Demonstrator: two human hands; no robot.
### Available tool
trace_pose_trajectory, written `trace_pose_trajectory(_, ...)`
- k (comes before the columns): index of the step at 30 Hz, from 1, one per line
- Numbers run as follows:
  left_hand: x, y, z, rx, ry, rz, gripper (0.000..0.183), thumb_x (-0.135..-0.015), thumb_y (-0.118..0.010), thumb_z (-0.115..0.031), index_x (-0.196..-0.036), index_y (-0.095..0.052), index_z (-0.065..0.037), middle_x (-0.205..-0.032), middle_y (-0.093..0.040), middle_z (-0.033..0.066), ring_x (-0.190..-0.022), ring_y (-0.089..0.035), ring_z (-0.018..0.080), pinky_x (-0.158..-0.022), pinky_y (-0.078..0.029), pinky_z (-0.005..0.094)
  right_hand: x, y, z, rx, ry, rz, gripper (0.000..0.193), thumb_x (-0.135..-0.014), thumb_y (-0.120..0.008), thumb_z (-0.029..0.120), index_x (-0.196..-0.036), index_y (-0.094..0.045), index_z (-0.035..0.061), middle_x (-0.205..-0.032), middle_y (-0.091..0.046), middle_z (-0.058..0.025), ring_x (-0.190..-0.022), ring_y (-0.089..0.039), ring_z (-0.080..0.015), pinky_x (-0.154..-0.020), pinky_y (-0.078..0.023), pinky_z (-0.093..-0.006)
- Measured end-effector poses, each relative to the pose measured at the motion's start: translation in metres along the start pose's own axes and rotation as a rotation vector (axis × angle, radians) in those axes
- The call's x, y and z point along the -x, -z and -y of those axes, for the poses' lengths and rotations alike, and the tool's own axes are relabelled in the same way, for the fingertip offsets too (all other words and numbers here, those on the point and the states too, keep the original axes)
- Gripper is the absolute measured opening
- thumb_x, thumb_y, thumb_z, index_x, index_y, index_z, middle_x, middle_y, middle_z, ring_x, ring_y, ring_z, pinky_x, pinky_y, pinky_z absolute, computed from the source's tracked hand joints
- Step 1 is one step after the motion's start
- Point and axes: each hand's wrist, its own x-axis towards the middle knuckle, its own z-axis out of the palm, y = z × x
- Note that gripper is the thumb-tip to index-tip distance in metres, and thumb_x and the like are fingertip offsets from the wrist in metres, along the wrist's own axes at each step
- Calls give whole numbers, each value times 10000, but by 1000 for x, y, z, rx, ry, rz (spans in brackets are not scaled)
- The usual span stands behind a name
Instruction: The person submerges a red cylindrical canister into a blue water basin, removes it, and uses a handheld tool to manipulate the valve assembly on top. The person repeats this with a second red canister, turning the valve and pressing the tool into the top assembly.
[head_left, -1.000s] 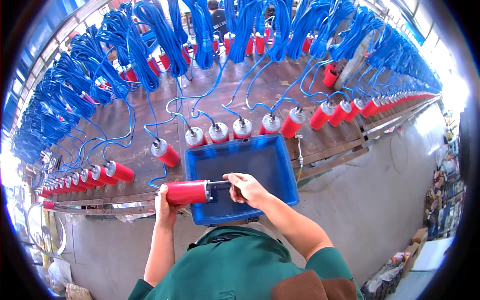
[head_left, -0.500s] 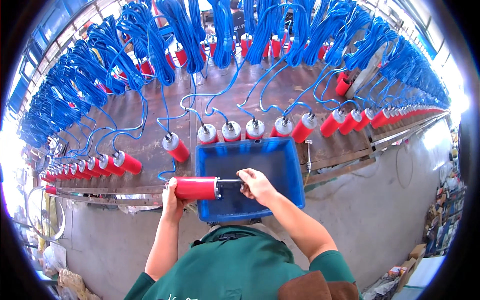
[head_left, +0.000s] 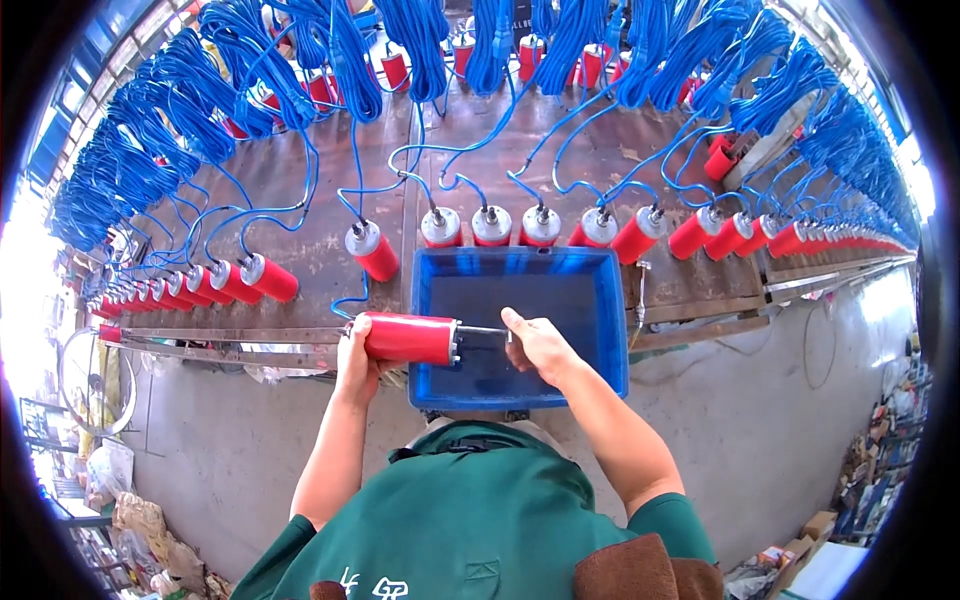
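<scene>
A red cylinder (head_left: 410, 338) with a metal end lies level in front of me, its right end over the blue plastic tub (head_left: 519, 398). My left hand (head_left: 357, 362) is closed around the cylinder's left end. From its right end a thin metal rod (head_left: 484, 330) sticks out sideways. My right hand (head_left: 541, 346) is closed on the rod's outer end, the thumb on top. Whether the rod is a tool or part of the cylinder, I cannot tell. A blue cable (head_left: 350, 300) runs down behind the left hand; where it ends is hidden.
Several similar red cylinders (head_left: 375, 255) stand in a row along the brown bench (head_left: 330, 200), each wired by blue cable. Coiled blue cables (head_left: 352, 70) hang behind them. Right of the tub is a small metal fitting on a hose (head_left: 640, 290). Grey floor (head_left: 720, 430) lies around the bench.
The whole view has shifted, so bench and tub appear higher and farther right. My right hand has turned slightly on the rod; the left keeps its hold on the red cylinder.
</scene>
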Motion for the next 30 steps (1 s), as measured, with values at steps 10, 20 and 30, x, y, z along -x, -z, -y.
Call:
trace_pose_trajectory(10, -5, 3, 4, 21, -3, -10, 624, -1003, -674, -535, -1331, -620, -7, -1202, -750, 188, -1023, -795, 324, -773, -709, 483, 21, 17, 9, 933, 1087, -124, 358, -977, -814, 255, -1261, -769, 43, -1393, -701, -175, -1187, -717, -344, -996, -610, -431)
trace_pose_trajectory(20, -2, 1, 7, 32, -11, -12, 644, -996, -685, -554, -1318, -615, -1, -1203, -751, 197, -1015, -799, 331, -779, -712, 491, -3, -7, 10, -67, -17, -3, 486, -1068, -734, 400, -1343, -706, 0, -848, -715, -97, -844, -729, -248, -757, -596, -364)
trace_pose_trajectory(30, 0, 3, 4, 43, 5, -19, 659, -993, -694, -589, -1312, -638, -16, -1188, -764, 187, -1011, -803, 320, -800, -708, 483, 19, 10, 10, 1013, 1138, -186, 515, -909, -879, 227, -1350, -679, 52, -1313, -663, -127, -1199, -651, -357, -1004, -592, -460)
